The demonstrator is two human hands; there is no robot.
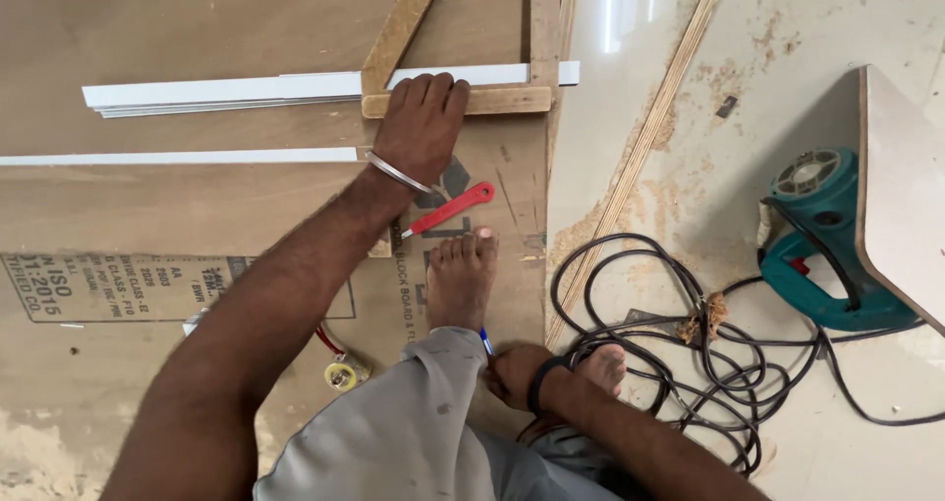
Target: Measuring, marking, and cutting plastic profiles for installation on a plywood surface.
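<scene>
Left hand pressing a wooden frame on plywood, right hand low by the foot.

Head view: the left hand [421, 127] lies flat, fingers spread, gripping nothing, on the light wooden triangular frame [463, 100] over long white strips [226, 92] near the brown plywood sheet's [148, 206] right edge. The right hand [514, 373] closes around a blue pen [485, 341]; a red-handled tool [451, 209] lies just beside the bare foot [461, 277].
</scene>
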